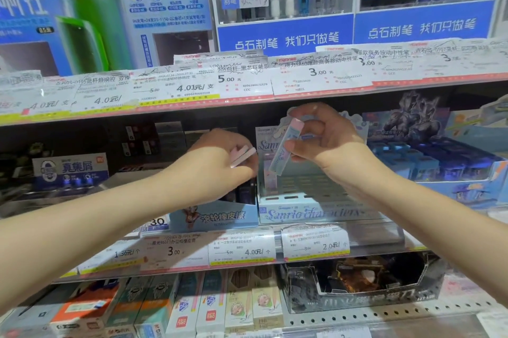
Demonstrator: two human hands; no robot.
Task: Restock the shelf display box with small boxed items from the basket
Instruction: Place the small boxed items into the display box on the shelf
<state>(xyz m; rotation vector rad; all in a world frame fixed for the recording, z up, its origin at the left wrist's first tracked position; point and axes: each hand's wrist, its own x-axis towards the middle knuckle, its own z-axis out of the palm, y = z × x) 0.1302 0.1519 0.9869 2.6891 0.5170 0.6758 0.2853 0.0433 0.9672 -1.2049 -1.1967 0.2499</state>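
A pale blue display box (310, 214) with cartoon lettering stands on the middle shelf, its slotted inside mostly bare. My right hand (330, 142) is over it, pinching a slim pink-and-blue boxed item (287, 145) tilted downward into the box. My left hand (220, 161) hovers just left of the box, gripping a few small pink and white boxed items (243, 154). The basket is out of view.
A blue eraser box (214, 216) sits directly left of the display box, and a blue tray of packs (450, 164) sits to its right. Price tags (247, 249) line the shelf edge. The upper shelf lip (247, 98) hangs close above my hands.
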